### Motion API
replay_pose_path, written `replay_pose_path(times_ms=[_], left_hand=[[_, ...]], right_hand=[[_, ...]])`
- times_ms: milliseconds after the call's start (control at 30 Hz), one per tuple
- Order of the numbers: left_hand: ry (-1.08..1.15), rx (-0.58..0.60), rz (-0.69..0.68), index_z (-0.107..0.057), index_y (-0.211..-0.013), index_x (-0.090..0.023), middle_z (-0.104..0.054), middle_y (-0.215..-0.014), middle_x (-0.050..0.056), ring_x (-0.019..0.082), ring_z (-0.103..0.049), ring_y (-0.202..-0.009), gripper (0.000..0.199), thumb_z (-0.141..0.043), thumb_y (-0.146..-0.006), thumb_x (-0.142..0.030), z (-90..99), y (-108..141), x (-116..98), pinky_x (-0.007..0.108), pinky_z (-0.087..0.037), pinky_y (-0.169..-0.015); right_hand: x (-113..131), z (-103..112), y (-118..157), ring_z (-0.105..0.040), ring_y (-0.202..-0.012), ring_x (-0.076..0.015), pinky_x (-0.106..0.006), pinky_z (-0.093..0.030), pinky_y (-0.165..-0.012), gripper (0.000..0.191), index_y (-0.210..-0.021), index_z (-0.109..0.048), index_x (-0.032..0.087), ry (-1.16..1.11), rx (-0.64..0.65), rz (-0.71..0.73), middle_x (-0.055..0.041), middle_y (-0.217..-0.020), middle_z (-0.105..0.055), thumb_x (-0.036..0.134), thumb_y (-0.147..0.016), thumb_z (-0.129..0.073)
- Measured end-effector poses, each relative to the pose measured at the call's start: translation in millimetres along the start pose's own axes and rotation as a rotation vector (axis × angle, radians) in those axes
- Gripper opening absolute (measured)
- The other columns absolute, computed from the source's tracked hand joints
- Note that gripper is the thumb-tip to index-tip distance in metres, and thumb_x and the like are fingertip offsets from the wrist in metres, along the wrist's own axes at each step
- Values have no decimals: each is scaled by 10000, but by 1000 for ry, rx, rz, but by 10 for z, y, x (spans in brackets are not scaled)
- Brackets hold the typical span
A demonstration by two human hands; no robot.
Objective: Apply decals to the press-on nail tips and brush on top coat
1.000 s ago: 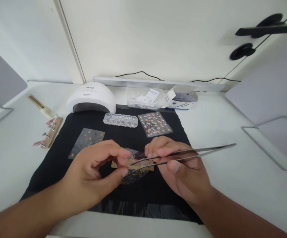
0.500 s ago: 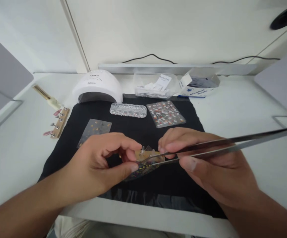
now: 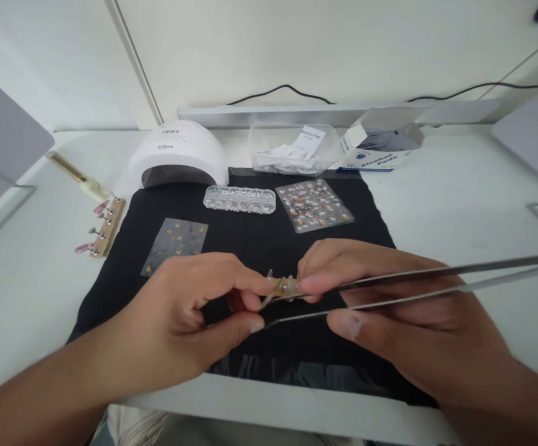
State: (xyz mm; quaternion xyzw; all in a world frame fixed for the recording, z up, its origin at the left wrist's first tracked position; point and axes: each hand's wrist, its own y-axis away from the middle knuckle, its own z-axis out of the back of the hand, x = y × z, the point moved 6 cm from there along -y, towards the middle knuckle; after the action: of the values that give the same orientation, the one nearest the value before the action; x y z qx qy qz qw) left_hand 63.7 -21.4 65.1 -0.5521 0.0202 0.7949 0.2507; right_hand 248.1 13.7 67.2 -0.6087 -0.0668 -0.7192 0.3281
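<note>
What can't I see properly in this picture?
In the head view:
Tweezers: back end cut off by the right edge.
Wooden strip: ends hidden behind the left hand and right hand.
Gold-flecked sheet: near edge partly behind the left hand.
White box: smallest print too small.

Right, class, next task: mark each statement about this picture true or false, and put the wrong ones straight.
1. The right hand holds the tweezers. True.
2. The tips of the tweezers are pressed together. False: they stand apart.
3. The white lamp is left of the box of alcohol pads. True.
4. The box of alcohol pads is closed. False: it is open.
5. The clear case lies on the black cloth. True.
</note>
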Motion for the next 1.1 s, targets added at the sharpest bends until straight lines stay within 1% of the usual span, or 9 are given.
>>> replay_pose_path(times_ms=[167, 267, 367, 467, 567, 633, 833, 933, 1100], left_hand=[[25, -20, -13, -698, -1138, -237, -700, -890, -35, 78, -660, -787, 311, -691, -903, -33, -7, 38, 48, 176, -526, -736], [58, -47, -10, -657, -1201, -274, -683, -894, -42, 80, -643, -798, 344, -683, -931, -62, -7, 74, 97, 172, -520, -733], [66, -44, -29, -637, -1246, -297, -664, -895, -40, 79, -611, -771, 364, -652, -960, -72, -7, 82, 112, 171, -506, -705], [-1, -22, -79, -674, -1217, -264, -668, -900, -18, 87, -608, -785, 320, -634, -967, -69, -12, 49, 74, 180, -500, -714], [-39, -75, -103, -705, -1165, -209, -676, -866, 0, 101, -634, -769, 259, -667, -942, -82, 15, 8, 38, 196, -518, -714], [-34, -109, -114, -713, -1143, -199, -690, -861, 12, 115, -658, -765, 249, -687, -924, -83, 28, -7, 24, 211, -537, -715], [-15, -115, -108, -723, -1057, -209, -728, -881, 32, 135, -669, -774, 224, -667, -912, -48, 17, -1, 15, 229, -543, -703], [-5, -117, -90, -719, -1004, -198, -737, -874, 44, 146, -667, -757, 182, -659, -917, -50, 16, 9, 5, 243, -534, -672], [-15, -110, -100, -726, -1023, -197, -743, -899, 47, 147, -677, -780, 179, -672, -926, -57, 20, 7, -11, 245, -535, -691]], right_hand=[[-32, -28, -16, -723, -817, -185, -305, -581, -689, 132, -1009, -818, 291, -84, 19, -4, -35, -890, -739, 244, -898, -762], [-76, -18, -30, -709, -795, -195, -346, -591, -714, 121, -1008, -830, 307, -194, -1, 3, -32, -841, -721, 344, -918, -757], [-119, 14, -44, -684, -776, -188, -382, -597, -772, 141, -1005, -839, 311, -307, -36, 38, -28, -827, -711, 386, -920, -755], [-122, 54, -47, -681, -830, -191, -386, -600, -832, 162, -1028, -838, 296, -385, -96, 107, -33, -854, -718, 381, -914, -760], [-86, 54, -30, -684, -856, -192, -384, -615, -829, 180, -1072, -829, 291, -440, -141, 170, -28, -846, -694, 360, -933, -738], [-67, 28, -10, -681, -853, -199, -393, -623, -805, 190, -1094, -824, 290, -430, -151, 184, -33, -850, -679, 344, -935, -735], [-73, 14, 58, -669, -817, -214, -395, -610, -708, 204, -1114, -817, 317, -355, -201, 204, -44, -859, -670, 311, -924, -744], [-95, 2, 78, -681, -813, -221, -413, -615, -699, 220, -1146, -803, 333, -322, -153, 188, -52, -906, -690, 302, -947, -715], [-99, -11, 111, -694, -816, -224, -417, -616, -690, 245, -1182, -788, 312, -284, -116, 191, -67, -949, -706, 273, -965, -683]])
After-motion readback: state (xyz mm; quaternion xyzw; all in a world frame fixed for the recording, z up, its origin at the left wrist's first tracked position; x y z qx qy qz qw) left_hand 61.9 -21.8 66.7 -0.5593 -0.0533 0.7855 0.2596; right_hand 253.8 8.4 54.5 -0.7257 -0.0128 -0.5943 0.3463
